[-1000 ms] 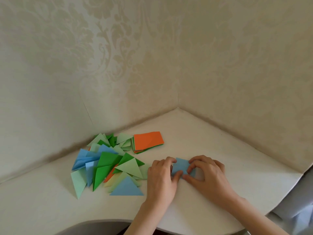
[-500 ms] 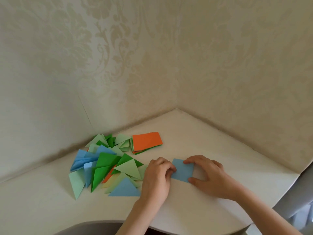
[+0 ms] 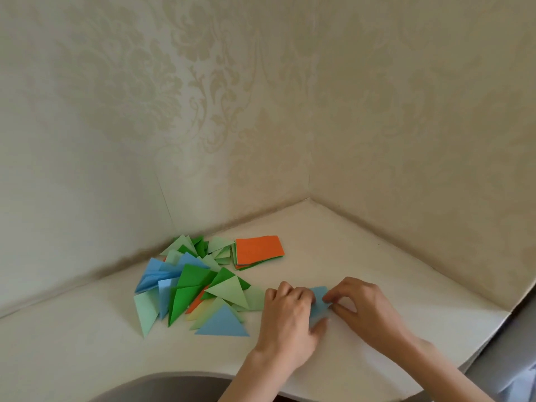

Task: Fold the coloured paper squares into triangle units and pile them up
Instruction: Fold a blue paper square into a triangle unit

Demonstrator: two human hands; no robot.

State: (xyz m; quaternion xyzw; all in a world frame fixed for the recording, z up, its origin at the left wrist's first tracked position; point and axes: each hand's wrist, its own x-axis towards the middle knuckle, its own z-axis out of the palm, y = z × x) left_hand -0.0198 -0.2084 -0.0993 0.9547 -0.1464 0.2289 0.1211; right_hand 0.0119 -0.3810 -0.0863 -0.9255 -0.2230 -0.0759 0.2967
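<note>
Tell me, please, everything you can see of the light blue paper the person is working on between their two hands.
The light blue paper is a small thin sheet, matte, lying on the white table right of the pile of folded triangles. Only a pointed, roughly triangular patch shows; the rest is hidden by fingers, so its fold state is unclear. The left hand covers its left side, thumb by its near edge. The right hand pinches its right edge with curled fingertips.

Your left hand (image 3: 285, 311) and right hand (image 3: 362, 307) pinch a blue paper (image 3: 319, 300) on the bench (image 3: 377, 256), just right of the triangle pile (image 3: 191, 285); the orange-topped stack (image 3: 258, 249) lies beyond that pile.
</note>
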